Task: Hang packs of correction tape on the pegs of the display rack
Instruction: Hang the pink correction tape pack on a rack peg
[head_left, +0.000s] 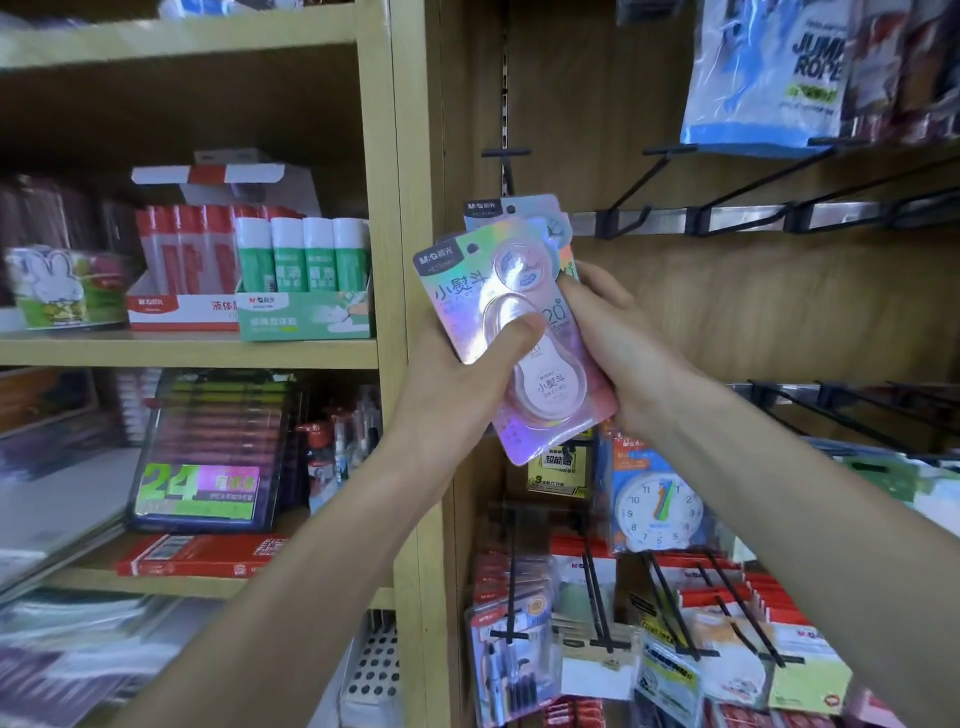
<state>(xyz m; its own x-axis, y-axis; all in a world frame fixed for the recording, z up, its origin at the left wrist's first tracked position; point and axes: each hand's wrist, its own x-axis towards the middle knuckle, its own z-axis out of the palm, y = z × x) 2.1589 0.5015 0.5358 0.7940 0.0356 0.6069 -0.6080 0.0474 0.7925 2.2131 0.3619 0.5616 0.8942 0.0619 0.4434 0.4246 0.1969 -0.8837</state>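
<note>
Two bare forearms, sleeveless to frame edge, hands (519, 358) unadorned

Iridescent pink packs (470, 306); green-and-white glue sticks (304, 254).

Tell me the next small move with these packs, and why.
Probably peel the front pack off with the right hand and lift it toward the empty peg just above. Both hands grip a fanned stack of packs, the left hand with its thumb across the front one, and none hangs on that peg yet. The hang holes at the packs' tops already point up toward it.
</note>
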